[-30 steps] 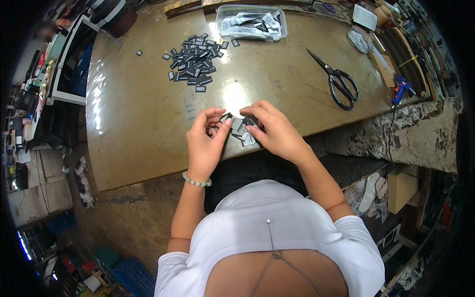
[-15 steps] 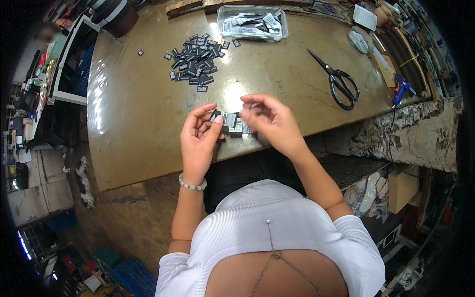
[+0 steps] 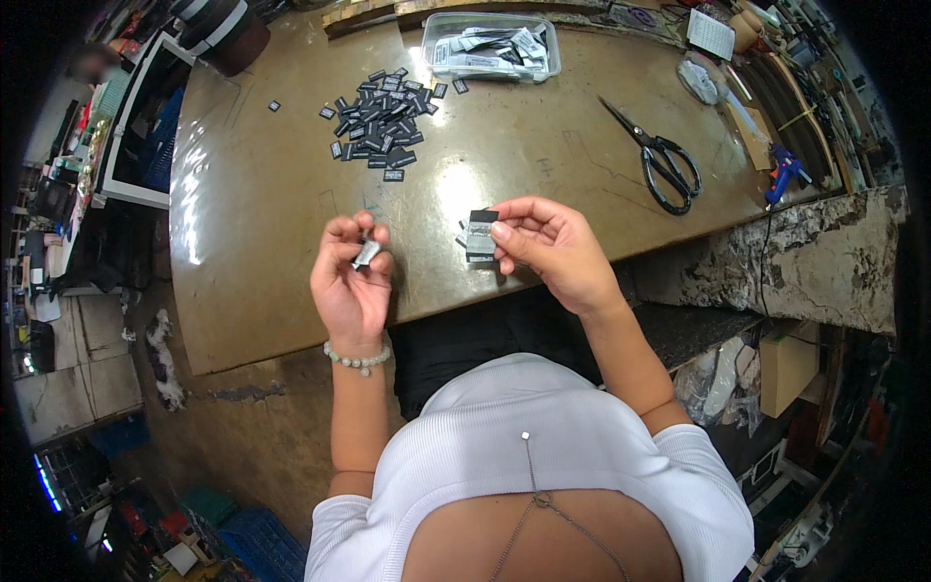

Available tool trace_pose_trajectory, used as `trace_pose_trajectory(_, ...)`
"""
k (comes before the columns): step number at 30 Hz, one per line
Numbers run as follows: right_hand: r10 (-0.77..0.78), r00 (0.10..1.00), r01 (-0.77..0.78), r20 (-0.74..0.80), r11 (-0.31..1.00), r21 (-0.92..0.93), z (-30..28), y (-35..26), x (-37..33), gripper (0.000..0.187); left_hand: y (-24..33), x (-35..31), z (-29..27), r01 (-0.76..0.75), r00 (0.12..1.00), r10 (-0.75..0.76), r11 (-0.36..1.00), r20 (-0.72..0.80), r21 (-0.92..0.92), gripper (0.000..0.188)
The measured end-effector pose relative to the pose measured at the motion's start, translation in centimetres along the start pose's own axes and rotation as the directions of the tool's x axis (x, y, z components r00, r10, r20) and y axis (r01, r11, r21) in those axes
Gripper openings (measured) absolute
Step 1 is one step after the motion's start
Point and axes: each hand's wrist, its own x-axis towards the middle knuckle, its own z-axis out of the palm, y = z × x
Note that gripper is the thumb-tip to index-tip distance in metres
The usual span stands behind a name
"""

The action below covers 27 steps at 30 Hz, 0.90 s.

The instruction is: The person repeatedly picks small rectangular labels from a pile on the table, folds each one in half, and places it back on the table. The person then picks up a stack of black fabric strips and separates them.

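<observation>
Near the front edge of the table, my right hand (image 3: 558,247) pinches a small black and white label (image 3: 480,233) between thumb and fingers. More dark label edges show just behind and beside it, partly hidden. To its left, my left hand (image 3: 351,281) is raised with curled fingers closed on a small folded label (image 3: 367,254), pale with dark ends. Farther back lies a loose pile of small black labels (image 3: 383,121) with pale print. Behind the pile, a clear plastic box (image 3: 443,70) holds several black and white label strips.
Black-handled scissors (image 3: 669,175) lie open at the right of the worn brown table (image 3: 262,262). Beyond them are a blue glue gun (image 3: 787,175) with a cord and a clear plastic bag (image 3: 700,80). A dark round container (image 3: 228,44) stands at the back left.
My hands have drawn apart. The left has moved left with a small folded label; the right now pinches a label where both hands were close together.
</observation>
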Motion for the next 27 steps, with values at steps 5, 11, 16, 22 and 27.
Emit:
trace_pose_trajectory(5,-0.05,0.999,0.05,0.019,0.999,0.003,0.8,-0.3,-0.1,0.025,-1.3,-1.0,1.2,0.151,0.93,-0.17,0.985,0.324,0.084,0.007)
trace_pose_trajectory(11,-0.115,0.991,0.117,0.061,0.993,-0.028,1.6,-0.2,-0.8,0.027,-3.5,-2.7,3.7,-0.272,0.962,0.125,0.418,0.242,0.867,0.012)
trace_pose_trajectory(16,-0.165,0.985,0.168,0.044,0.982,-0.082,1.7,-0.2,-1.5,0.023,-3.2,-2.6,4.2,-0.304,0.953,0.137,0.487,0.271,0.819,0.011)
trace_pose_trajectory(22,-0.413,0.9,0.434,0.14,0.819,-0.374,1.3,-0.9,-1.7,0.018,-2.2,-2.1,5.3,-0.449,0.894,0.161,0.356,0.419,0.82,0.01)
trace_pose_trajectory(27,-0.513,0.843,0.529,0.16,0.738,-0.419,1.3,-1.4,-1.9,0.02,-1.8,-2.5,6.0,-0.604,0.797,0.159,0.206,0.583,0.77,0.02)
